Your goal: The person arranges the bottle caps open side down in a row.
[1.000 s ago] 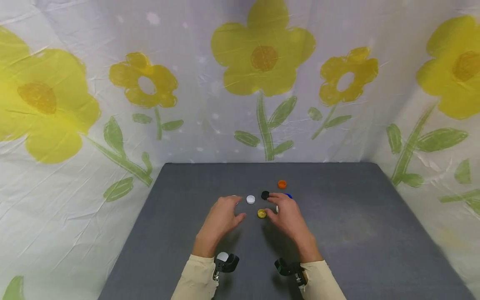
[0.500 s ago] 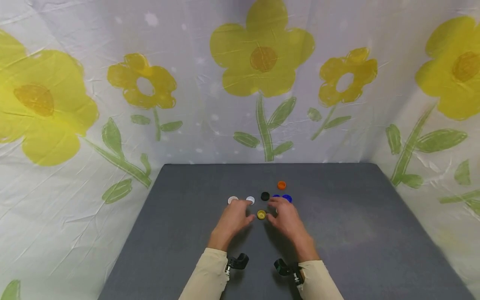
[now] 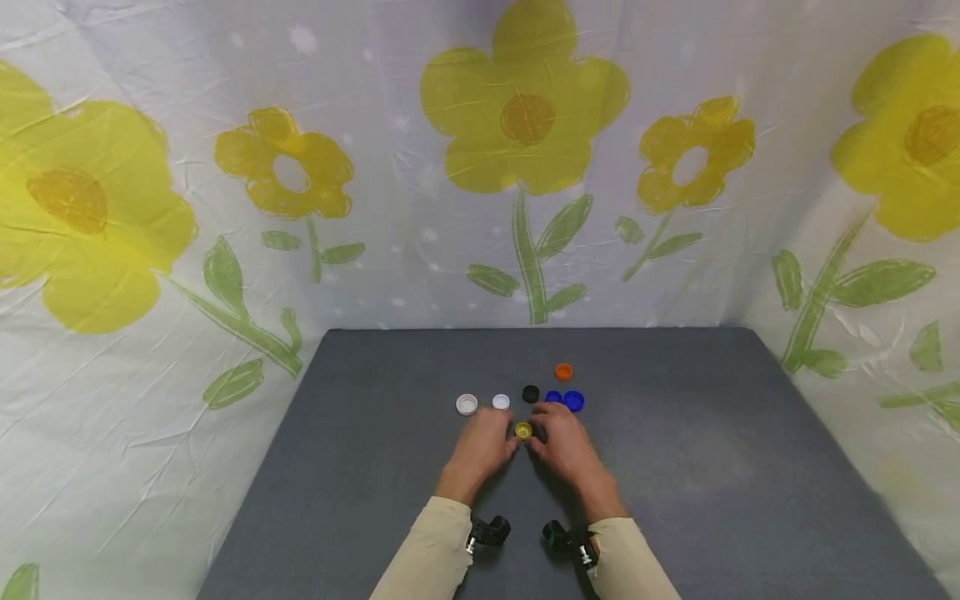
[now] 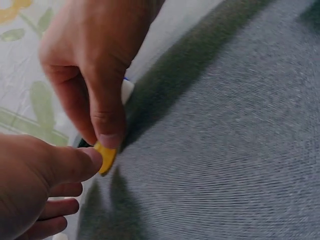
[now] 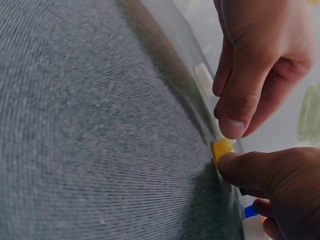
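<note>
A yellow bottle cap (image 3: pixel 523 431) sits between my two hands on the dark grey table (image 3: pixel 420 358). My right hand (image 3: pixel 566 442) has thumb and forefinger at the cap; its thumb lies over the yellow edge in the right wrist view, and it appears to pinch the cap. From the other side my left hand (image 3: pixel 480 442) reaches in. Its thumb overlaps the cap in the left wrist view, but in the right wrist view the left thumb tip stops just beside it. Its forefinger contact is hidden, so a grip cannot be made out.
Just beyond the hands lie more caps: a larger white one (image 3: pixel 467 404), a small white one (image 3: pixel 501 402), a black one (image 3: pixel 531 393), two blue ones (image 3: pixel 573 401) and an orange one (image 3: pixel 564 372). A flowered cloth (image 3: pixel 405 208) surrounds the table.
My left hand has moved right to the yellow cap, uncovering the white caps. The right hand has shifted slightly nearer and lower, and the blue caps show more fully.
</note>
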Motion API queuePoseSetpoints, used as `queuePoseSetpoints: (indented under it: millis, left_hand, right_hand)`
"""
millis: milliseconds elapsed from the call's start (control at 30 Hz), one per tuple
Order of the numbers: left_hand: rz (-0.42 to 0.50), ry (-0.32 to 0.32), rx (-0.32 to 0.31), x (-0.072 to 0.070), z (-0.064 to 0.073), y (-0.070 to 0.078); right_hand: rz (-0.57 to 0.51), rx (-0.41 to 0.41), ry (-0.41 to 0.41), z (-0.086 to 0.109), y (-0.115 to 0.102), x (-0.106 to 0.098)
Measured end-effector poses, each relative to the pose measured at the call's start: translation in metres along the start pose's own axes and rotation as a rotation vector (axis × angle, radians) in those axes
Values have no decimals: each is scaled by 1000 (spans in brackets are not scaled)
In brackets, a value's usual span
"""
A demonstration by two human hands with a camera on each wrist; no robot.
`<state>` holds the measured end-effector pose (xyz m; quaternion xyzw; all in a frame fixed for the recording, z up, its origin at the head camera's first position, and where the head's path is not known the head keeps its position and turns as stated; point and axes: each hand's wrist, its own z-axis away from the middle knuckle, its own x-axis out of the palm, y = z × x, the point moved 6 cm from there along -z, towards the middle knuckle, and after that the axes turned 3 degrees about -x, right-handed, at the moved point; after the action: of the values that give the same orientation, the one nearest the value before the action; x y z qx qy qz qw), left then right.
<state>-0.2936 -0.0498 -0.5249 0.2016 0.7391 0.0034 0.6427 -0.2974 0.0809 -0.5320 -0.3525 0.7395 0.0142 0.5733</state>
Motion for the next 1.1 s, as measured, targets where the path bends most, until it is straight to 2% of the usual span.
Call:
queuePoseSetpoints:
  millis: [133,267,633,833,1100]
  left_hand:
    - [-36,7,-16,6,-1,0]
    - [-28,-1,-46,9,-2,0]
    - [23,48,-59,4,1,-1]
    - [58,74,-39,-6,2,1]
    - [91,155,7,-29,10,4]
  right_hand:
    - [7,-20,19,1,-1,2]
    - [9,-16,18,0,-1,3]
    - [0,-5,29,1,-6,2]
    - [-42,-5,44,2,-9,-3]
    - [-40,-50,115,1,-21,-22]
